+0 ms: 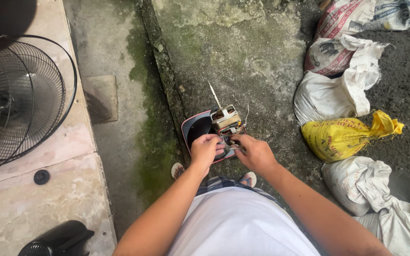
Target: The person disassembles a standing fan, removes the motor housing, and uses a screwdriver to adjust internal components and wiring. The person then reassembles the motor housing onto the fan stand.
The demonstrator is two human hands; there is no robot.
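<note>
The fan motor [226,119], a small boxy metal block with copper windings and 1 thin steel shaft slanting up, sits upright in a dark, red-rimmed housing [196,129] on the mossy concrete floor [243,61] beside its drain groove.

Outdoor yard or back alley beside a dwelling, used as an informal repair spot. Rough concrete ground [252,52] stained with green moss, crossed by a shallow drain channel [164,80]. Filled woven sacks [342,95] piled at right. A tiled ledge [48,189] at left carries a wire fan guard [15,99]. Sandalled feet visible below.
</note>
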